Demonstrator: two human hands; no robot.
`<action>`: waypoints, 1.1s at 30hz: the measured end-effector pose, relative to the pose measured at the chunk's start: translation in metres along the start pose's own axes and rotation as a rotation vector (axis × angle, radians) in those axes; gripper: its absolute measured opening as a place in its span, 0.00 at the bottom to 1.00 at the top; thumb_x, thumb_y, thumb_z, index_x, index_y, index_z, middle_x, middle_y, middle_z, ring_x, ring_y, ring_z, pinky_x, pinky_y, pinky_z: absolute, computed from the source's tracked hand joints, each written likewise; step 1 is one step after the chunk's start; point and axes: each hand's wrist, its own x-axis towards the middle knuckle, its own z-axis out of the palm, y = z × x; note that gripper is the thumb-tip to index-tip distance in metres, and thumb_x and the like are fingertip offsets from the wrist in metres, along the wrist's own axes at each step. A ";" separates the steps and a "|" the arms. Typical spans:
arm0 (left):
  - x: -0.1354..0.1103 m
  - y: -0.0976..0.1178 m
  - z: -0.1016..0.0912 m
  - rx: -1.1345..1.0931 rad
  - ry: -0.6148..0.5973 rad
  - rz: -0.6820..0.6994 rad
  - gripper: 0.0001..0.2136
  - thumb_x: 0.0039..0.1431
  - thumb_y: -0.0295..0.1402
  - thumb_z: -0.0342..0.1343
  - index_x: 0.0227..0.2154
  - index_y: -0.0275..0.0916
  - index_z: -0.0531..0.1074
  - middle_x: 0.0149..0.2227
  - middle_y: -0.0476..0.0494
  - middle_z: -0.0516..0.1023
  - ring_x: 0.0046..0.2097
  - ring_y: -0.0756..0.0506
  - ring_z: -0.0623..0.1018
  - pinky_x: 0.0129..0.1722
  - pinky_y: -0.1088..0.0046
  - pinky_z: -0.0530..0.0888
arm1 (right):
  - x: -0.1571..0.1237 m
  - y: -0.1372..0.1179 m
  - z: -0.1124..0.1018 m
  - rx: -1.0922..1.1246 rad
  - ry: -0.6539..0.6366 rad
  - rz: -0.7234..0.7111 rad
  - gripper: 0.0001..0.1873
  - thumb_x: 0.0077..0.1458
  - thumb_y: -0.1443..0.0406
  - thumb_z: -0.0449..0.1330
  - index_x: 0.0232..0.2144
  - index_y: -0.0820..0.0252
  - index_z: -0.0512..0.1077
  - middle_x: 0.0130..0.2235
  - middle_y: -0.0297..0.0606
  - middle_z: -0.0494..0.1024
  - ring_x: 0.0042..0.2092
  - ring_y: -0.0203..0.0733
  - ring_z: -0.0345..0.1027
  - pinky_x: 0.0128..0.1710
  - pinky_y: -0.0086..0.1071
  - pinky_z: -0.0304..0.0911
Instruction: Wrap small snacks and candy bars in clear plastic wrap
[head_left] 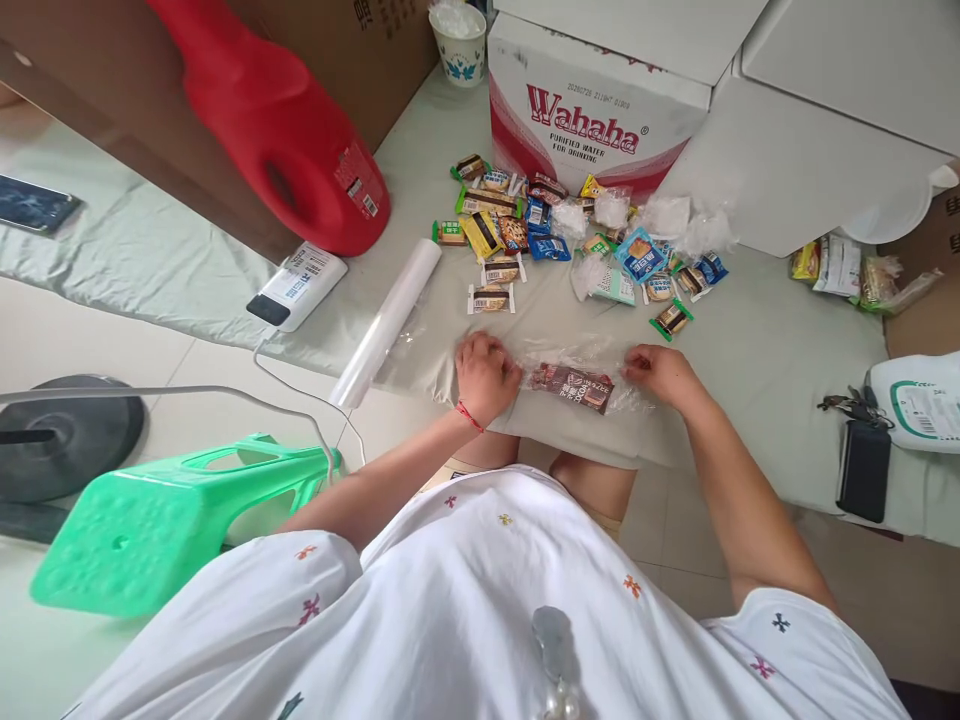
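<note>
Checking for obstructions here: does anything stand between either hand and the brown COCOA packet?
Only clear plastic film shows between the left hand, the right hand and the brown packet. The film spreads around the packet; whether it also covers the top is hard to tell.

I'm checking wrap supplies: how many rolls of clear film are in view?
1: the roll, left of the left hand. More may be hidden behind the Wahaha box.
</note>
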 end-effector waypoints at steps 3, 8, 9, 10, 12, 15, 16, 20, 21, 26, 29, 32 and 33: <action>-0.002 0.003 0.002 0.006 0.031 -0.028 0.12 0.54 0.32 0.62 0.42 0.37 0.77 0.56 0.31 0.73 0.68 0.28 0.65 0.66 0.45 0.63 | 0.005 -0.005 -0.009 -0.218 0.137 -0.091 0.13 0.56 0.61 0.64 0.43 0.58 0.81 0.42 0.44 0.80 0.42 0.49 0.70 0.44 0.40 0.66; -0.008 0.008 0.003 0.063 0.096 0.131 0.23 0.59 0.27 0.59 0.58 0.41 0.74 0.69 0.33 0.65 0.75 0.29 0.54 0.73 0.40 0.47 | 0.036 -0.039 0.001 -0.231 0.163 -0.440 0.28 0.58 0.57 0.65 0.59 0.58 0.74 0.52 0.48 0.77 0.56 0.58 0.64 0.58 0.48 0.61; -0.008 0.008 0.004 0.078 0.084 0.206 0.24 0.60 0.26 0.58 0.60 0.45 0.74 0.70 0.37 0.64 0.76 0.30 0.52 0.73 0.39 0.42 | 0.044 -0.046 0.006 -0.220 0.078 -0.464 0.28 0.57 0.58 0.66 0.58 0.59 0.75 0.48 0.47 0.79 0.55 0.58 0.65 0.57 0.47 0.62; -0.009 0.007 0.006 0.090 0.063 0.287 0.25 0.62 0.25 0.56 0.60 0.49 0.74 0.71 0.40 0.64 0.76 0.32 0.51 0.73 0.38 0.38 | 0.051 -0.052 0.010 -0.211 -0.001 -0.469 0.24 0.56 0.59 0.66 0.55 0.59 0.77 0.43 0.45 0.80 0.52 0.57 0.66 0.55 0.45 0.62; -0.008 0.006 0.011 0.097 0.000 0.449 0.26 0.64 0.24 0.54 0.61 0.56 0.74 0.70 0.45 0.66 0.77 0.35 0.52 0.73 0.38 0.32 | 0.062 -0.060 0.015 -0.178 -0.093 -0.455 0.14 0.57 0.63 0.64 0.46 0.60 0.80 0.35 0.42 0.79 0.46 0.52 0.69 0.49 0.41 0.63; -0.006 0.007 0.015 0.075 -0.065 0.559 0.26 0.64 0.23 0.53 0.58 0.59 0.76 0.70 0.50 0.66 0.77 0.38 0.52 0.71 0.39 0.25 | 0.064 -0.063 0.010 -0.067 -0.076 -0.463 0.11 0.61 0.63 0.60 0.40 0.60 0.81 0.35 0.40 0.76 0.36 0.44 0.69 0.39 0.36 0.63; -0.005 0.008 0.016 0.066 -0.066 0.534 0.25 0.63 0.22 0.54 0.57 0.58 0.77 0.71 0.50 0.65 0.77 0.37 0.50 0.71 0.39 0.25 | 0.060 -0.063 0.007 -0.035 -0.049 -0.481 0.11 0.62 0.63 0.60 0.40 0.60 0.81 0.35 0.40 0.75 0.34 0.42 0.68 0.37 0.35 0.62; 0.002 0.019 0.012 0.027 -0.065 0.302 0.20 0.59 0.23 0.57 0.50 0.50 0.81 0.75 0.49 0.57 0.78 0.32 0.42 0.71 0.37 0.27 | 0.024 -0.061 0.007 0.004 0.061 -0.643 0.14 0.66 0.63 0.57 0.46 0.55 0.82 0.38 0.40 0.73 0.36 0.41 0.68 0.38 0.35 0.63; 0.004 0.020 0.012 0.011 -0.076 0.257 0.18 0.59 0.23 0.58 0.49 0.48 0.81 0.75 0.48 0.57 0.78 0.31 0.41 0.71 0.36 0.28 | 0.013 -0.059 0.012 0.010 0.054 -0.688 0.15 0.67 0.64 0.56 0.48 0.54 0.81 0.39 0.40 0.73 0.37 0.41 0.68 0.39 0.35 0.63; 0.013 0.006 0.012 -0.252 -0.170 0.208 0.15 0.55 0.24 0.56 0.44 0.42 0.78 0.66 0.40 0.68 0.72 0.34 0.61 0.73 0.40 0.47 | -0.026 -0.048 0.048 -0.043 -0.029 -0.817 0.19 0.70 0.65 0.53 0.55 0.50 0.79 0.36 0.39 0.73 0.37 0.42 0.65 0.39 0.35 0.61; 0.018 -0.006 0.008 -0.508 -0.173 0.187 0.19 0.57 0.30 0.57 0.52 0.40 0.70 0.62 0.35 0.69 0.62 0.38 0.74 0.66 0.51 0.66 | -0.031 -0.041 0.060 -0.079 0.013 -0.793 0.19 0.71 0.63 0.52 0.54 0.47 0.80 0.35 0.39 0.73 0.38 0.44 0.63 0.42 0.37 0.60; 0.026 -0.009 -0.001 -0.480 -0.213 0.152 0.32 0.56 0.37 0.62 0.62 0.35 0.62 0.62 0.29 0.69 0.59 0.36 0.76 0.62 0.52 0.68 | -0.030 -0.039 0.061 -0.092 0.005 -0.756 0.20 0.72 0.62 0.50 0.52 0.44 0.81 0.35 0.39 0.73 0.39 0.44 0.63 0.43 0.37 0.60; 0.029 -0.007 -0.005 -0.420 -0.256 0.148 0.35 0.55 0.39 0.63 0.64 0.35 0.61 0.62 0.29 0.70 0.58 0.35 0.76 0.63 0.51 0.67 | -0.030 -0.039 0.060 -0.103 -0.006 -0.744 0.21 0.72 0.62 0.50 0.52 0.43 0.81 0.35 0.39 0.73 0.39 0.45 0.63 0.43 0.37 0.60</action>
